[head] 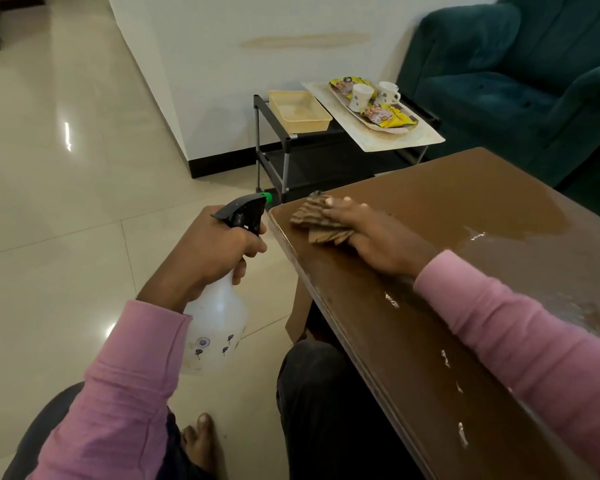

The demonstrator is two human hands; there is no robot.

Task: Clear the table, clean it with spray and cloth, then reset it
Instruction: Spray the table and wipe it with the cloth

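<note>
The striped cloth (311, 220) lies under the flat, straight fingers of the right hand (371, 237), at the far left corner of the brown bench (465, 209). Left of the bench edge, the left hand (219, 251) grips the spray bottle (219, 327) by its neck. On the far rack, a yellow packet (388, 116) seems to read "CHUNKY".

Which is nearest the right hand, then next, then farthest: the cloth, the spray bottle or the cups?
1. Cloth: under the right hand, on the table.
2. Spray bottle: in the left hand, beside the table.
3. Cups: on the rack beyond.
</note>
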